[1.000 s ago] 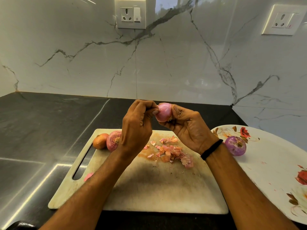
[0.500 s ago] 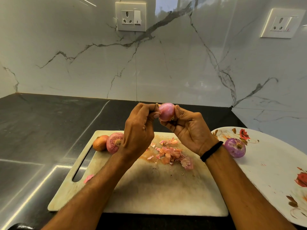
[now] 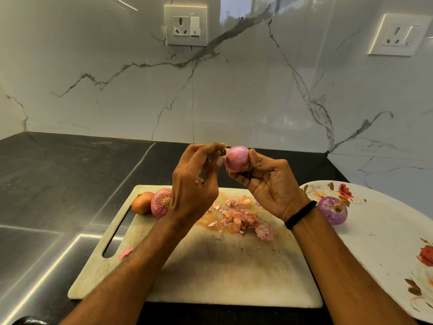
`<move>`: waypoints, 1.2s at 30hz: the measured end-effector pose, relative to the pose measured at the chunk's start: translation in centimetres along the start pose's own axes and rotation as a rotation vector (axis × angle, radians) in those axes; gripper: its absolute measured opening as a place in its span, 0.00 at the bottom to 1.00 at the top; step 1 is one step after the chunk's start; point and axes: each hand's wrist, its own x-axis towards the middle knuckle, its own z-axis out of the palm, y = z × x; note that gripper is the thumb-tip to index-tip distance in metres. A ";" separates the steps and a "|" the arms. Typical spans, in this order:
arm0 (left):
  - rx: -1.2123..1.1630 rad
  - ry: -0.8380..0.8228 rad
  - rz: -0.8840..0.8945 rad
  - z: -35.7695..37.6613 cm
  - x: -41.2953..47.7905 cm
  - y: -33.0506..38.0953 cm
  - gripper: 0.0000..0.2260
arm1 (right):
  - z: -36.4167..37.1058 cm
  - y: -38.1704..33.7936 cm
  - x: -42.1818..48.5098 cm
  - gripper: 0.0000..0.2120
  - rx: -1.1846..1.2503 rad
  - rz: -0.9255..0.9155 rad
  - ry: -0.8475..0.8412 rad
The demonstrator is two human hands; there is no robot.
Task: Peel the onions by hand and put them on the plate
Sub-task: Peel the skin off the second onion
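Observation:
My right hand [image 3: 267,181] holds a pink onion [image 3: 236,159] in its fingertips above the cutting board [image 3: 210,273]. My left hand [image 3: 194,181] is at the onion's left side, its fingertips pinching a small flap of skin at the top. A heap of pink onion skins [image 3: 243,218] lies on the board below. Two unpeeled onions, one orange [image 3: 141,202] and one red [image 3: 160,202], sit at the board's far left. A peeled purple onion [image 3: 332,210] rests on the floral plate [image 3: 384,235] at the right.
The board lies on a dark counter [image 3: 58,184] against a white marble wall with two sockets [image 3: 185,25]. A stray skin piece [image 3: 125,252] lies near the board's handle slot. The plate overhangs the right counter corner.
Both hands have risen slightly with the onion. My left hand's fingers have loosened a little and now pinch a skin flap at the onion's top left.

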 end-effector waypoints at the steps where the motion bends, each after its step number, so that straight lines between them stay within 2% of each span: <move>1: -0.005 -0.011 0.002 0.1 0.0 -0.1 0.12 | 0.0 0.1 0.0 0.16 -0.011 0.003 -0.005; 11: 0.012 -0.003 0.041 0.3 -0.1 -0.2 0.07 | 0.0 0.3 0.1 0.20 -0.054 0.004 -0.015; 19: 0.020 -0.073 0.031 0.5 -0.4 -0.1 0.04 | -0.3 0.3 0.2 0.19 -0.073 -0.011 -0.013; 23: -0.055 -0.106 0.050 0.1 -0.7 0.3 0.07 | -0.5 0.1 0.2 0.23 -0.059 -0.026 0.012; 26: -0.064 -0.056 0.079 -0.2 -0.9 0.4 0.12 | -0.5 0.2 0.3 0.27 -0.051 -0.022 0.022; 30: -0.086 -0.060 0.055 -0.5 -0.6 0.4 0.09 | -0.3 0.3 0.2 0.19 -0.058 -0.029 0.006; 32: -0.091 -0.079 0.036 -0.6 -0.5 0.4 0.10 | -0.3 0.3 0.2 0.14 -0.077 -0.034 0.001; 36: -0.053 -0.070 0.010 -0.3 -0.5 0.2 0.13 | -0.3 0.4 0.2 0.14 -0.119 -0.035 -0.018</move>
